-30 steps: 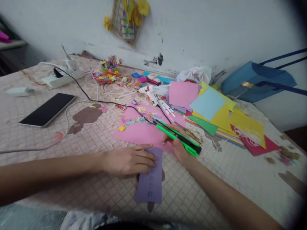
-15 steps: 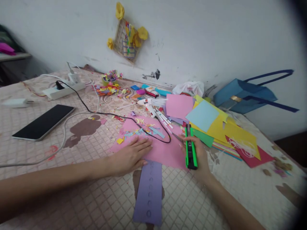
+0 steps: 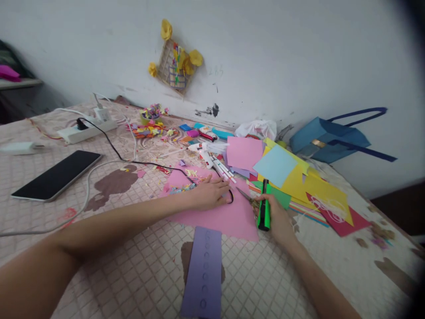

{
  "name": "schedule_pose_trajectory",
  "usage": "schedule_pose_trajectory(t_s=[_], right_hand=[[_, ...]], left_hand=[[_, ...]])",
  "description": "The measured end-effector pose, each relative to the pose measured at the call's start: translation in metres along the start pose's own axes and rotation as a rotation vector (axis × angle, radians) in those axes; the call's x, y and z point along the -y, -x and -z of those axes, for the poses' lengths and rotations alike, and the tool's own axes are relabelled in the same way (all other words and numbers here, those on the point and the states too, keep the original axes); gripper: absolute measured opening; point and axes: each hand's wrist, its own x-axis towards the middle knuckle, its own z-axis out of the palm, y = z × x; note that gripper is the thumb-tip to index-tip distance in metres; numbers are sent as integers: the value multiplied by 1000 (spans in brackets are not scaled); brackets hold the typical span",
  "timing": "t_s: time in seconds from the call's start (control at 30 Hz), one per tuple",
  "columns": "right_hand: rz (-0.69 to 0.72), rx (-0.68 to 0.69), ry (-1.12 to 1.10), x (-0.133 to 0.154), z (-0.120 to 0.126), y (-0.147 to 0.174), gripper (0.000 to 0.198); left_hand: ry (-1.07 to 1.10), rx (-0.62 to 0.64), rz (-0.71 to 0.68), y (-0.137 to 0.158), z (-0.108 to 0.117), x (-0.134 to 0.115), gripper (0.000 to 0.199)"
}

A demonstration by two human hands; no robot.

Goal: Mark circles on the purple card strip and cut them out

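Note:
My left hand [image 3: 210, 195] lies flat with fingers stretched out, across the black cord [image 3: 231, 196] on the pink paper sheet [image 3: 212, 219]. In my right hand [image 3: 277, 219] is a long green-and-black hand tool [image 3: 264, 208], held upright at the sheet's right edge; its exact kind is unclear. Scissors [image 3: 245, 195] lie by my right fingertips, blades toward the middle; whether the fingers touch them I cannot tell. Nearer to me, a purple paper strip [image 3: 202, 274] bears a row of drawn rings and meets the sheet's front edge.
A white glue gun [image 3: 202, 153] and several white sticks [image 3: 224, 170] lie beyond my left hand. Coloured papers [image 3: 279, 164] and a blue bag [image 3: 327, 139] are at the right. A phone [image 3: 56, 175] and power strip [image 3: 86, 130] are at the left.
My left hand has slid forward and right, off the purple strip's end and over the paper scraps and cord. My right hand still holds the green-and-black tool, and more of the scissors shows.

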Motion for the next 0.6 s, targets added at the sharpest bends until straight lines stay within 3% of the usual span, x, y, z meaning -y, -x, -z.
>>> schedule_pose_trajectory(t_s=[0.1, 0.3, 0.6], right_hand=[[-11, -20, 92, -4, 9, -4, 28], [-149, -4, -23, -7, 18, -3, 31], [14, 20, 145, -24, 31, -7, 25]], left_hand=[[-9, 85, -3, -13, 0, 0, 53], [-42, 121, 50, -28, -11, 5, 55], [-116, 67, 159, -47, -17, 8, 51]])
